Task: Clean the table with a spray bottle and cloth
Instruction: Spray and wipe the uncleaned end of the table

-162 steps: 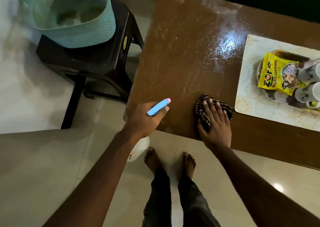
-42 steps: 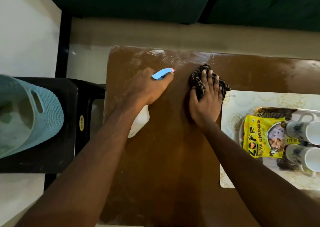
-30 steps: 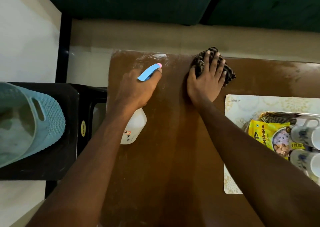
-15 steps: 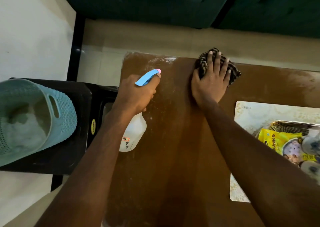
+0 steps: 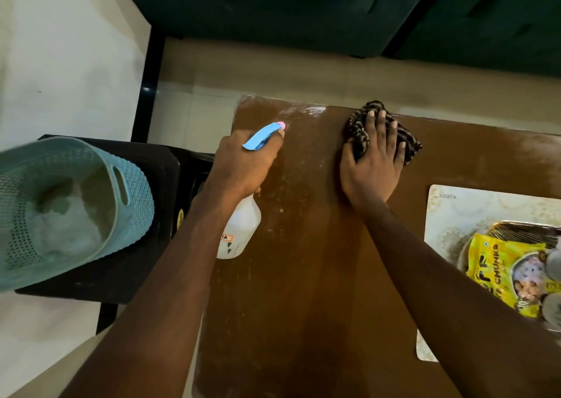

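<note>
Left of centre, your left hand (image 5: 243,167) grips the spray bottle (image 5: 239,230) by its neck, fingers (image 5: 274,144) curled round it. The blue nozzle points at the upper left corner of the counter (image 5: 303,291). White specks and smears there suggest that patch is sprayed but unwiped, while the glossy lower middle looks finished. Right of centre, your right hand (image 5: 373,167) presses the striped cloth (image 5: 358,130) flat against the counter's far edge, fingers (image 5: 384,130) straight and spread. A dusty film shows at upper right, above the placemat (image 5: 440,203). Roughly half the job appears left.
</note>
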